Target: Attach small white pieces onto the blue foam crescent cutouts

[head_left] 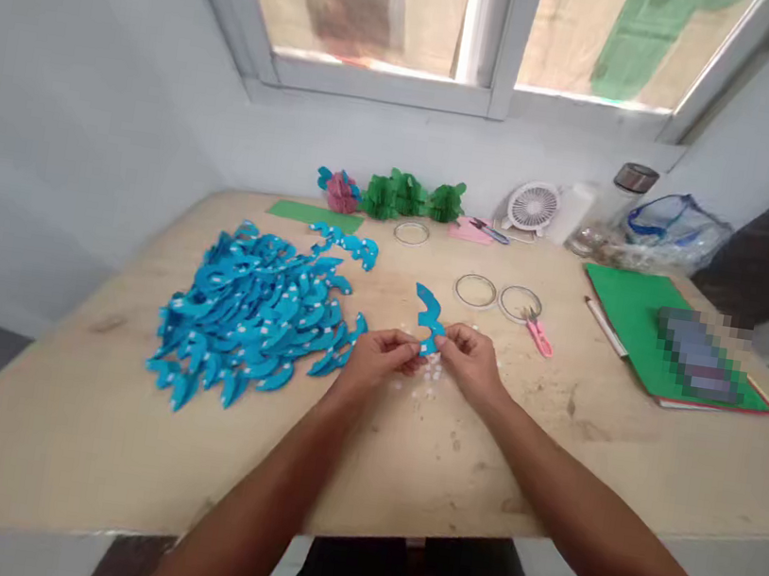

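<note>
A curved blue paper cutout (429,316) stands up between my two hands above the wooden table (120,442). My left hand (379,357) pinches its lower end from the left. From the right, my right hand (471,359) pinches the same end, fingers closed. Small white scraps (426,387) lie on the table just under my hands. A big pile of the same blue cutouts (252,312) with white dots lies to the left of my left hand.
Pink scissors (539,335) and three rings (476,291) lie beyond my right hand. Green paper sheets (631,313) sit at the right. Green and pink paper flowers (397,196), a small white fan (531,207), a jar and a plastic bag line the wall.
</note>
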Action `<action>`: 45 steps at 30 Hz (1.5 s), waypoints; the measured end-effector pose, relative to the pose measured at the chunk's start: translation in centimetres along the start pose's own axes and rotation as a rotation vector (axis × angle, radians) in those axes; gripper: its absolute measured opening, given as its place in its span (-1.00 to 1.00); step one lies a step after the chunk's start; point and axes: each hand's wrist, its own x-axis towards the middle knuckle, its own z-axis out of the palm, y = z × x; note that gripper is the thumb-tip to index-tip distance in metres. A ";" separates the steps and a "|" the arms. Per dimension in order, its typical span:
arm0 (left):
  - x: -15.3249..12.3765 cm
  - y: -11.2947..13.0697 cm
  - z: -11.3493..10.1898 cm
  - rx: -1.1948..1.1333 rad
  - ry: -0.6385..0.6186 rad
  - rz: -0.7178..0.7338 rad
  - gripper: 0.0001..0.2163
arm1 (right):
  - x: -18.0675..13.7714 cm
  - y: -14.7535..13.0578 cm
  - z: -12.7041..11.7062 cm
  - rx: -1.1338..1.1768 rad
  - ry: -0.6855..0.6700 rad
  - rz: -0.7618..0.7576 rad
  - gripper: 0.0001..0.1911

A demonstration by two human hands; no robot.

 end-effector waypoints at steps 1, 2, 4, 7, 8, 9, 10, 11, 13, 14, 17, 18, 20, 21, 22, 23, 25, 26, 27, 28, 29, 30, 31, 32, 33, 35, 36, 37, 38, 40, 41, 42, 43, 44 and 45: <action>0.0 0.0 0.0 0.002 -0.001 -0.004 -0.82 | 0.0 -0.1 0.0 -0.004 -0.001 0.004 -0.73; 0.0 0.0 0.0 0.001 -0.001 -0.010 -0.82 | 0.0 -0.1 0.0 -0.007 -0.001 0.007 -0.73; -0.2 0.1 0.0 -0.011 -0.002 -0.027 -0.80 | 0.0 -0.2 0.1 -0.011 -0.003 0.011 -0.73; -0.5 0.3 0.1 -0.059 -0.004 -0.064 -0.78 | -0.1 -0.5 0.0 -0.012 -0.006 0.013 -0.75; -0.6 0.3 0.2 -0.073 -0.003 -0.073 -0.78 | -0.1 -0.6 0.0 -0.014 -0.005 0.016 -0.75; -0.7 0.4 0.2 -0.082 -0.001 -0.078 -0.77 | -0.1 -0.6 0.0 -0.018 -0.004 0.022 -0.76; -0.7 0.5 0.2 -0.084 -0.001 -0.081 -0.77 | -0.1 -0.7 -0.1 -0.022 -0.004 0.026 -0.76; -0.8 0.5 0.2 -0.082 -0.004 -0.084 -0.78 | -0.1 -0.7 -0.1 -0.027 -0.006 0.029 -0.77; -0.8 0.6 0.1 -0.074 -0.020 -0.091 -0.78 | 0.0 -0.7 -0.1 -0.034 -0.011 0.026 -0.77; -0.8 0.6 0.1 -0.070 -0.027 -0.093 -0.79 | 0.0 -0.7 -0.1 -0.036 -0.014 0.021 -0.78; -0.8 0.6 -0.1 -0.055 -0.033 -0.086 -0.79 | 0.0 -0.6 -0.1 -0.033 -0.016 0.011 -0.77; -0.8 0.6 -0.1 -0.051 -0.034 -0.083 -0.78 | 0.0 -0.6 -0.1 -0.030 -0.016 0.012 -0.77; -0.8 0.6 -0.1 -0.053 -0.043 -0.088 -0.77 | -0.1 -0.6 -0.1 -0.029 -0.019 0.017 -0.77; -0.8 0.6 -0.1 -0.057 -0.047 -0.091 -0.77 | -0.1 -0.7 -0.1 -0.031 -0.021 0.019 -0.77; -0.8 0.7 -0.1 -0.061 -0.050 -0.093 -0.76 | -0.1 -0.7 -0.1 -0.034 -0.024 0.019 -0.77; -0.8 0.7 -0.1 -0.065 -0.052 -0.093 -0.76 | -0.1 -0.7 -0.1 -0.038 -0.027 0.017 -0.77; -0.9 0.7 -0.1 -0.073 -0.063 -0.088 -0.75 | -0.1 -0.7 -0.1 -0.044 -0.033 0.011 -0.78; -0.9 0.7 0.0 -0.078 -0.070 -0.084 -0.75 | 0.0 -0.7 -0.1 -0.046 -0.035 0.009 -0.79; -1.0 0.8 0.0 -0.083 -0.074 -0.079 -0.76 | 0.0 -0.6 -0.1 -0.047 -0.034 0.007 -0.79; -1.0 0.9 0.0 -0.085 -0.072 -0.070 -0.77 | 0.0 -0.6 -0.1 -0.046 -0.033 0.006 -0.80; -1.1 0.9 0.1 -0.082 -0.064 -0.057 -0.77 | 0.0 -0.6 -0.1 -0.042 -0.031 0.006 -0.80; -1.2 1.0 0.2 -0.072 -0.049 -0.039 -0.78 | 0.0 -0.6 -0.1 -0.038 -0.029 0.006 -0.80; -1.2 1.0 0.3 -0.057 -0.027 -0.016 -0.79 | 0.0 -0.6 0.0 -0.034 -0.025 0.005 -0.81; -1.3 1.1 0.3 -0.041 0.001 0.011 -0.79 | -0.1 -0.7 0.0 -0.032 -0.019 0.002 -0.82; -1.4 1.1 0.4 -0.024 0.036 0.043 -0.80 | -0.2 -0.8 0.0 -0.033 -0.003 -0.006 -0.82; -1.5 1.2 0.6 0.010 0.107 0.109 -0.81 | -0.3 -1.1 0.0 -0.059 0.053 -0.041 -0.83; -1.5 1.1 0.6 0.029 0.140 0.141 -0.82 | -0.5 -1.3 0.0 -0.083 0.088 -0.069 -0.84; -1.5 1.1 0.7 0.051 0.165 0.172 -0.83 | -0.6 -1.5 0.1 -0.119 0.112 -0.102 -0.86; -1.6 1.1 0.7 0.077 0.184 0.200 -0.84 | -0.8 -1.6 0.1 -0.159 0.118 -0.137 -0.87; -1.6 1.0 0.8 0.130 0.206 0.254 -0.86 | -1.1 -1.8 0.2 -0.230 0.056 -0.189 -0.88; -1.7 1.0 0.9 0.154 0.209 0.277 -0.87 | -1.2 -1.8 0.3 -0.255 0.009 -0.201 -0.89; -1.7 0.9 0.9 0.174 0.210 0.294 -0.87 | -1.3 -1.7 0.4 -0.274 -0.032 -0.202 -0.89; -1.7 0.9 1.0 0.188 0.208 0.303 -0.87 | -1.3 -1.5 0.5 -0.288 -0.059 -0.195 -0.89; -1.8 0.9 1.0 0.192 0.207 0.305 -0.87 | -1.3 -1.4 0.6 -0.298 -0.072 -0.182 -0.89; -1.8 0.9 1.0 0.187 0.204 0.297 -0.87 | -1.3 -1.2 0.7 -0.303 -0.073 -0.166 -0.89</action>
